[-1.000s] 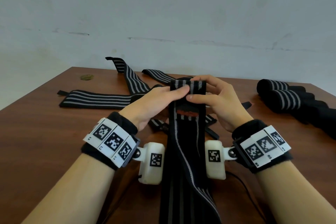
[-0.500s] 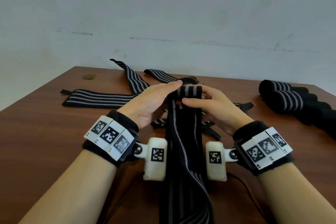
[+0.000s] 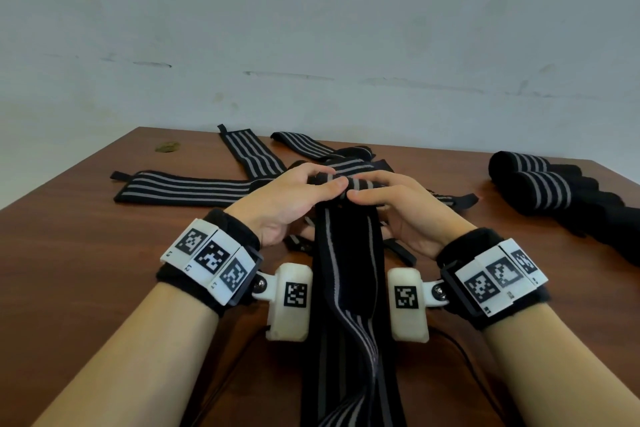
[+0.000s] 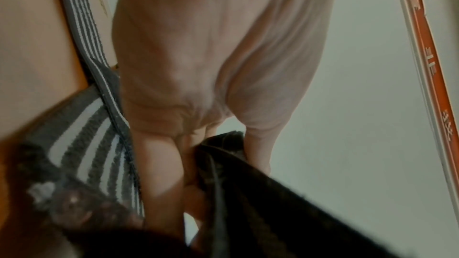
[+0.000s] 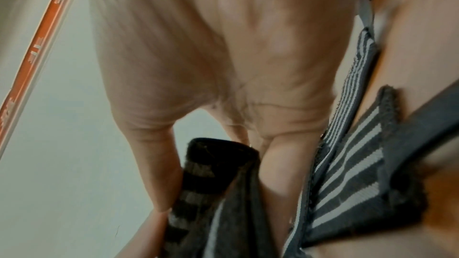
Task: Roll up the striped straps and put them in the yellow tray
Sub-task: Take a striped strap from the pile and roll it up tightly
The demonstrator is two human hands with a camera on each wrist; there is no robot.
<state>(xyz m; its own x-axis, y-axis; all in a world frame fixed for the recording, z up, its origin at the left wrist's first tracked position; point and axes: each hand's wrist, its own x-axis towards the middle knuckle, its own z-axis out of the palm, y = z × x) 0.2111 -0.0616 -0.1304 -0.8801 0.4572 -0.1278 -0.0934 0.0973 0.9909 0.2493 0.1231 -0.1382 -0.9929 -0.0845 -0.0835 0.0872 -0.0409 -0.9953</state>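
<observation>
Black strap (image 3: 348, 253) with grey stripes between the hands; black, grey-striped rolls (image 3: 540, 184) right of the right hand; reddish-brown table (image 3: 69, 253) beneath, pale grey-green wall (image 3: 311, 28) beyond

Bare forearms; black wristbands (image 3: 485, 243) carrying white tag blocks (image 3: 211, 256); white camera pods (image 3: 290, 302) on screwed brackets.

Held strap (image 3: 348, 253): ran from the 6 o'clock table (image 3: 69, 253) edge to centre, its far end rolled between both hands.
Left hand (image 3: 287, 201): at 9 o'clock of the roll.
Right hand (image 3: 401, 208): at 3 o'clock of the roll, thumbs nearly touching.
Loose straps (image 3: 187, 185): flat on the table from 9 to 12 o'clock, behind the hands, overlapping.
Rolled straps (image 3: 540, 187): at 2 o'clock, side by side, well apart from the hands.
</observation>
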